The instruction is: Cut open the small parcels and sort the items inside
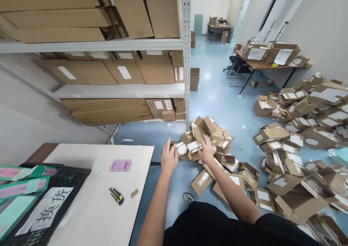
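Blue floor (217,94), box heap (209,137), shelving (186,57) behind

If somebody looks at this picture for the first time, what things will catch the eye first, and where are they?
First, the heap of opened small cardboard boxes on the blue floor, with the left hand and the right hand reaching into it. More such boxes spread to the right. At the left stand metal shelves packed with long cartons, and below them a white table with a yellow-black utility knife.
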`<state>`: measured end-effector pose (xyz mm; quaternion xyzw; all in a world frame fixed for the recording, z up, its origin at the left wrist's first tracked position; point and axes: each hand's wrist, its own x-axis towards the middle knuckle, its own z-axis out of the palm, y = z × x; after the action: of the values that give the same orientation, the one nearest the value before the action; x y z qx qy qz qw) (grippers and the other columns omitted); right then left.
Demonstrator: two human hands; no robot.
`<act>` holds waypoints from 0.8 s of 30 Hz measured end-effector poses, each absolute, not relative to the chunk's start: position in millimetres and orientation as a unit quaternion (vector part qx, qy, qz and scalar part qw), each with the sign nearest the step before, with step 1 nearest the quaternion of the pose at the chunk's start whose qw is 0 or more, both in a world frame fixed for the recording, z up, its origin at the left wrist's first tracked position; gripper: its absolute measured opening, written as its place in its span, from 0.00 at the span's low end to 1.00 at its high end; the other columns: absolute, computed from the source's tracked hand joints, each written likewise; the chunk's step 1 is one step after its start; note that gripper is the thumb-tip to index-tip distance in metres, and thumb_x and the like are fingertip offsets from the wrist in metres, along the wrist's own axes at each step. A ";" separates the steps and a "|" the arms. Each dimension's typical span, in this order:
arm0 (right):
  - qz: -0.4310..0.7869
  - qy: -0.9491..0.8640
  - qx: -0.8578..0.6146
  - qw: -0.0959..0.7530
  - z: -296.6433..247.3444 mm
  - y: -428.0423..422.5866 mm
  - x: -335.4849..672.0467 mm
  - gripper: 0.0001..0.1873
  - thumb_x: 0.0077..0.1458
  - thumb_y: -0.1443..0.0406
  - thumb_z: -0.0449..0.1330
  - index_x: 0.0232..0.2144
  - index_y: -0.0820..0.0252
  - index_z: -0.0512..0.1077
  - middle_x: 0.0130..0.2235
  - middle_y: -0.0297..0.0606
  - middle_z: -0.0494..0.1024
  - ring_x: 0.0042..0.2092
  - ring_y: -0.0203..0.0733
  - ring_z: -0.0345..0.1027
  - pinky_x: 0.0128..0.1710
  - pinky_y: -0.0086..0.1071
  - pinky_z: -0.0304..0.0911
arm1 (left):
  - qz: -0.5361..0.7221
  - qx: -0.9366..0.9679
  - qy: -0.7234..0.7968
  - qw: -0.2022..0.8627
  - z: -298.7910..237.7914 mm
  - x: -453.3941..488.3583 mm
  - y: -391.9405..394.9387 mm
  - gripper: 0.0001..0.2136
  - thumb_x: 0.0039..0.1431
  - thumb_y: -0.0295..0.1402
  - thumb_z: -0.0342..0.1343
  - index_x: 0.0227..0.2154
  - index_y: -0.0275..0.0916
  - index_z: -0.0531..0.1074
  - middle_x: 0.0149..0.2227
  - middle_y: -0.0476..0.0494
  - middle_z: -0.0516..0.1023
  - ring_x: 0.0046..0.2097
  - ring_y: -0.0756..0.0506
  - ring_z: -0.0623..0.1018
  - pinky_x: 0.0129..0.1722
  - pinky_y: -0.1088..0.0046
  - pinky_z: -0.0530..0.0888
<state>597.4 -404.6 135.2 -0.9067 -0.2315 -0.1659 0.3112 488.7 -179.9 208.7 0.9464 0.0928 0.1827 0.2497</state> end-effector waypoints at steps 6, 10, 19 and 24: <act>-0.098 -0.388 -0.839 0.370 132.7 -301.1 557.8 0.26 0.58 0.73 0.58 0.58 0.59 0.74 0.72 0.51 0.61 0.74 0.59 0.50 0.69 0.58 0.59 | 0.231 0.918 0.246 0.208 197.8 389.7 -127.2 0.18 0.68 0.31 0.52 0.58 0.43 0.76 0.73 0.39 0.62 0.70 0.35 0.67 0.68 0.53 0.70; -0.045 -0.482 -0.790 0.378 139.1 -236.7 520.1 0.25 0.60 0.71 0.58 0.60 0.59 0.73 0.71 0.51 0.61 0.74 0.60 0.50 0.70 0.57 0.59 | 0.236 0.890 0.349 0.175 189.1 302.3 -113.0 0.18 0.67 0.31 0.53 0.58 0.42 0.76 0.71 0.36 0.65 0.69 0.34 0.69 0.67 0.51 0.71; 0.085 -0.709 -0.600 0.361 155.5 -125.3 333.4 0.29 0.62 0.68 0.58 0.65 0.55 0.70 0.71 0.50 0.62 0.72 0.61 0.54 0.69 0.60 0.60 | 0.229 0.735 0.615 0.171 182.2 46.0 -144.4 0.25 0.67 0.34 0.54 0.67 0.43 0.68 0.71 0.35 0.65 0.70 0.33 0.67 0.66 0.48 0.71; 0.112 -0.800 -0.490 0.326 153.0 -117.3 178.2 0.29 0.63 0.67 0.58 0.66 0.55 0.69 0.71 0.49 0.62 0.71 0.61 0.56 0.67 0.60 0.62 | 0.269 0.633 0.704 0.173 168.0 -89.5 -206.2 0.27 0.66 0.32 0.55 0.68 0.43 0.67 0.71 0.34 0.65 0.71 0.34 0.66 0.68 0.50 0.69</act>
<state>178.2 -117.3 153.0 -0.4903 -0.8004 0.1123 0.3261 -89.5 -206.2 168.0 0.6335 0.7045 0.2691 0.1732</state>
